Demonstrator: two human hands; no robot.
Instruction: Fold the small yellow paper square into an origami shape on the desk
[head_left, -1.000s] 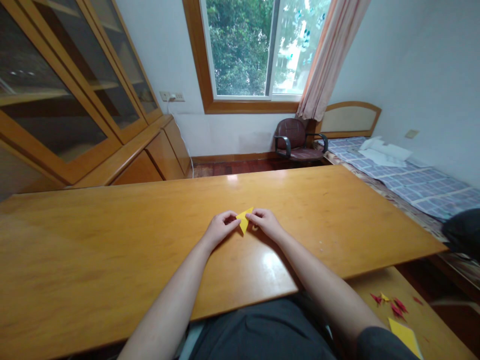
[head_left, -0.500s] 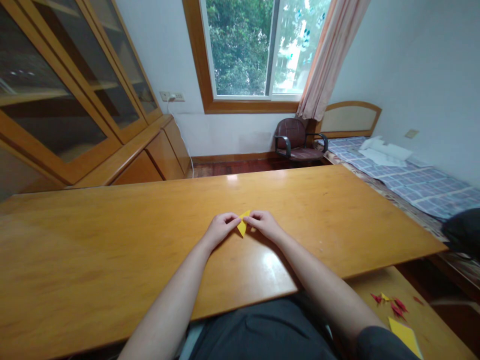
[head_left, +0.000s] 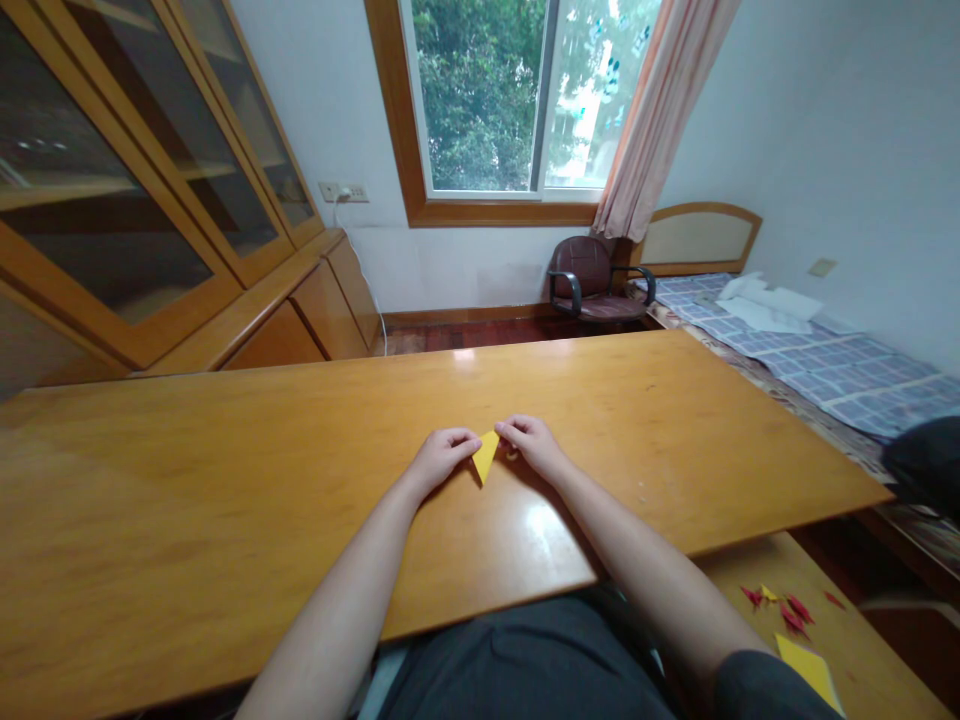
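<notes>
A small folded piece of yellow paper (head_left: pixel 484 459), pointed at its lower end, is held just above the wooden table (head_left: pixel 262 480). My left hand (head_left: pixel 444 455) pinches its left edge between thumb and fingers. At the upper right corner of the paper, my right hand (head_left: pixel 529 443) grips it with the fingertips. The fingers beneath my right hand are partly hidden.
On a lower surface at the right lie several small red folded pieces (head_left: pixel 796 612), a small yellow one and a yellow sheet (head_left: pixel 810 672). Beyond the table are a brown chair (head_left: pixel 583 268), a bed (head_left: pixel 840 360) and a cabinet (head_left: pixel 292 310).
My right hand has shifted from the middle of the yellow paper to its upper right corner. More of the paper's face shows, and its lower point sits slightly lower and further left.
</notes>
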